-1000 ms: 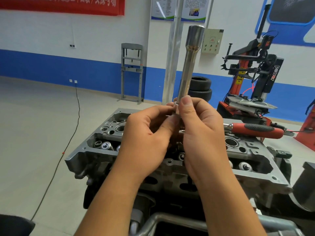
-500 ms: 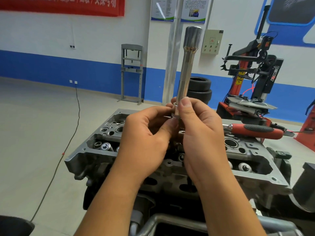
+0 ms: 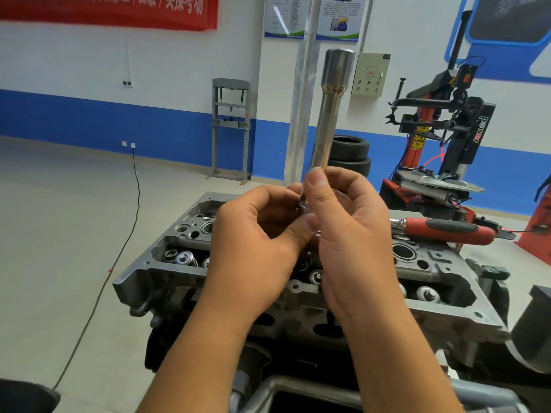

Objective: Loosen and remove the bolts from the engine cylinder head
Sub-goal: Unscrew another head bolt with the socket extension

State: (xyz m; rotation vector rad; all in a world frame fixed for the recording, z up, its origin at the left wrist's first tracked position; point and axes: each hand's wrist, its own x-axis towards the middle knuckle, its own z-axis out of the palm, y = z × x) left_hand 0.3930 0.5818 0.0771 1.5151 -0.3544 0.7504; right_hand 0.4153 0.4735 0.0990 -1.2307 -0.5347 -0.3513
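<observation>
White-and-blue wall [image 3: 74, 84], pale floor [image 3: 59, 219]

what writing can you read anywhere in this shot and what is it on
"power": runs down the black column of the tyre changer, last letters in red.
Red banner, top left: large pale characters, cut off by the frame edge, not readable.
Two wall posters: print too small to read.
Grey control box: a red logo, no legible text.
Yellow sticker on the tyre changer: blurred.
</observation>
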